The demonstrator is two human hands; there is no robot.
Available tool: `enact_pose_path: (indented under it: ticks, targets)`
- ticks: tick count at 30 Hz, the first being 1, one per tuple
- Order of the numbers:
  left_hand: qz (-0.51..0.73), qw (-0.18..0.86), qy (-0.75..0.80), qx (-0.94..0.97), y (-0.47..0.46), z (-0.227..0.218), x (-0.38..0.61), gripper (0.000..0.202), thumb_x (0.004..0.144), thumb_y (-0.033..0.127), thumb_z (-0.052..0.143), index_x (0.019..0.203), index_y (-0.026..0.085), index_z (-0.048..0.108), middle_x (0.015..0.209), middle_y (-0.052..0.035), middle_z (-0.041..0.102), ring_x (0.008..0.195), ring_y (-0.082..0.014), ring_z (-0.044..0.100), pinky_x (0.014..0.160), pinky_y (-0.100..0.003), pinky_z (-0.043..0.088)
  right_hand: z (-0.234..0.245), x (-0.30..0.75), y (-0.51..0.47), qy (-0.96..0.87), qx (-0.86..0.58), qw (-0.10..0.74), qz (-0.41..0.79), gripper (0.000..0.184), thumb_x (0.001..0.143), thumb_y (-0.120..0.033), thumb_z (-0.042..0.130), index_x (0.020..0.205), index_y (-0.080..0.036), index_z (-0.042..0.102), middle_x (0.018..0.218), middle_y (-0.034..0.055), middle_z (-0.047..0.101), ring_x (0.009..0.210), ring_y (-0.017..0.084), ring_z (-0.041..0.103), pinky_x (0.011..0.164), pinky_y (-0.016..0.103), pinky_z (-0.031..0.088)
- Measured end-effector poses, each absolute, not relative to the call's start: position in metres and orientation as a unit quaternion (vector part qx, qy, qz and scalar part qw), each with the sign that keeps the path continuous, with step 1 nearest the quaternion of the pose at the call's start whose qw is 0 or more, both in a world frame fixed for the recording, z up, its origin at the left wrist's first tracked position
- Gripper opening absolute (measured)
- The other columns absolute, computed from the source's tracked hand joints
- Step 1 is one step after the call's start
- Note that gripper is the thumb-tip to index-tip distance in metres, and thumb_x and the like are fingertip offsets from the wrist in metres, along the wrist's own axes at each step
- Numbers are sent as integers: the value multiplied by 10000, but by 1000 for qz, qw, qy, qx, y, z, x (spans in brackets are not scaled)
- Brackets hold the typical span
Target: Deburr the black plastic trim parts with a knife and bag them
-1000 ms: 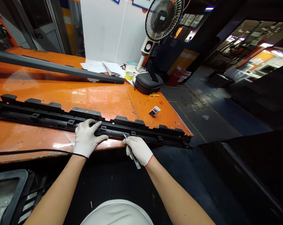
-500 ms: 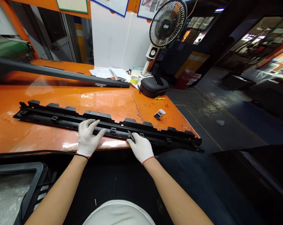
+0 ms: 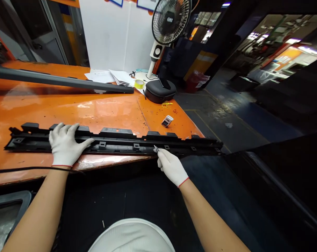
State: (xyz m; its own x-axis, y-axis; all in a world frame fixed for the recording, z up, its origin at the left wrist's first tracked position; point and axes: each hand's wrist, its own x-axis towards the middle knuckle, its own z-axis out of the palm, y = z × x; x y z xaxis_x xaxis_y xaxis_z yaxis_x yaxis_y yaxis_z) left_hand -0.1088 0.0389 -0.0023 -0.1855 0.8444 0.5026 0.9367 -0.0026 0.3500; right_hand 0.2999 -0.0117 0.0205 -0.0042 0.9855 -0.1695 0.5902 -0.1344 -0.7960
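A long black plastic trim strip (image 3: 116, 146) with raised tabs and square clip holes lies along the front edge of the orange table. My left hand (image 3: 65, 143), in a white glove with a red cuff, rests over the strip's left part, its fingers spread and thumb apart. In my right hand (image 3: 171, 164), also gloved, a small knife (image 3: 156, 148) is pinched between thumb and fingers. Its thin pointed tip is at the strip's front side, right of the middle; whether it touches cannot be seen. Most of the knife's handle is hidden in the glove.
Behind lies a second long grey strip (image 3: 69, 82) on the orange table (image 3: 108, 108). Papers (image 3: 100, 76), yellow tape (image 3: 139, 84), a black case (image 3: 160, 91), a fan (image 3: 171, 21) and a small box (image 3: 167, 121) stand farther back. A grey crate (image 3: 24, 201) is at lower left.
My left hand has slid left along the strip and its fingers have spread. My right hand, with the knife, has shifted slightly right. The view has turned a little to the right.
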Motion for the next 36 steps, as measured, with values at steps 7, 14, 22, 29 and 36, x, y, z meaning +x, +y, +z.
enact_pose_path:
  ticks: [7, 14, 22, 29, 36]
  targets:
    - [-326, 92, -701, -627, 36, 1, -107, 823, 762, 789, 730, 1397, 268, 678, 1306, -196, 654, 1432, -475, 429, 1224, -676, 329, 24, 252, -11, -498, -630, 226, 551, 238, 963, -369, 492, 971, -194, 653, 531, -20, 632, 381, 155, 545, 370, 224, 394]
    - [-334, 91, -693, -632, 36, 1, -106, 812, 765, 777, 733, 1418, 299, 660, 1321, -174, 653, 1439, -478, 418, 1220, -698, 327, 21, 244, -4, -482, -637, 220, 560, 203, 920, -319, 517, 827, -193, 646, 465, -11, 603, 318, 137, 474, 325, 214, 342]
    - [-346, 87, -687, -632, 38, 0, -107, 821, 752, 779, 743, 1413, 299, 668, 1294, -171, 653, 1422, -489, 437, 1218, -705, 326, 26, 241, 0, -470, -646, 220, 559, 202, 839, -328, 551, 816, -178, 685, 447, -6, 587, 322, 131, 435, 335, 224, 323]
    - [-349, 94, -683, -635, 39, -2, -107, 847, 763, 796, 722, 1417, 260, 668, 1299, -179, 646, 1416, -497, 438, 1203, -708, 349, 30, 239, 1, -466, -641, 219, 569, 196, 818, -313, 549, 818, -178, 691, 454, -10, 591, 332, 136, 433, 334, 232, 330]
    - [-357, 83, -681, -633, 39, -1, -107, 848, 754, 796, 732, 1412, 264, 678, 1289, -179, 660, 1418, -498, 437, 1206, -722, 327, 27, 238, 3, -472, -631, 221, 574, 194, 820, -303, 543, 817, -176, 690, 444, -14, 578, 326, 128, 404, 340, 228, 318]
